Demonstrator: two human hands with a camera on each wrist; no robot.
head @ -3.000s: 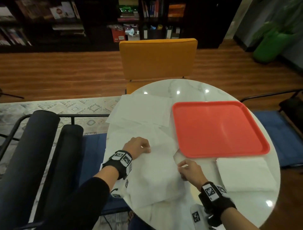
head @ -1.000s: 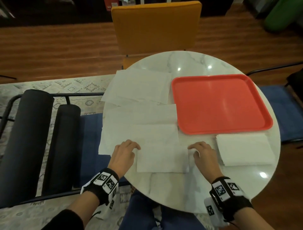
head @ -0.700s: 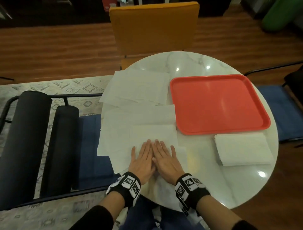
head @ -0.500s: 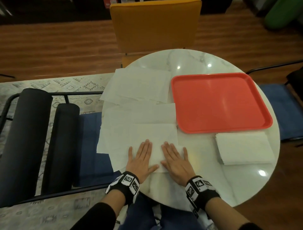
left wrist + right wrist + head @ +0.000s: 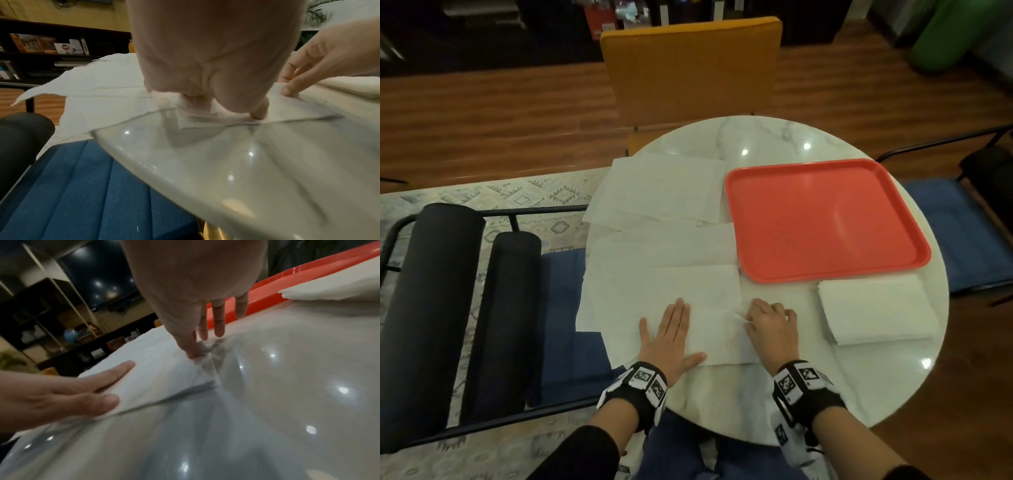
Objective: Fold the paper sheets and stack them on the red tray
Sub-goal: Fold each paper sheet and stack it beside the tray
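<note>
A folded white paper sheet (image 5: 712,329) lies at the near edge of the round marble table (image 5: 756,137). My left hand (image 5: 671,329) presses flat on its left part, fingers straight, as the right wrist view also shows (image 5: 61,392). My right hand (image 5: 770,322) is at the sheet's right edge, fingers curled, thumb and forefinger pinching the wrinkled paper edge (image 5: 195,352). The red tray (image 5: 825,219) sits at the far right with nothing on it. A stack of folded sheets (image 5: 876,308) rests on the table just in front of it. Unfolded sheets (image 5: 661,246) spread behind my hands.
More loose sheets (image 5: 664,188) overhang the table's left edge. A yellow chair (image 5: 688,68) stands behind the table. A blue seat with black bolsters (image 5: 431,291) is at the left, another blue seat (image 5: 955,233) at the right. My lap is under the near rim.
Both palms were flat side by side on the sheet. The right hand has slid to the sheet's right edge and curled onto it; the left hand stays flat.
</note>
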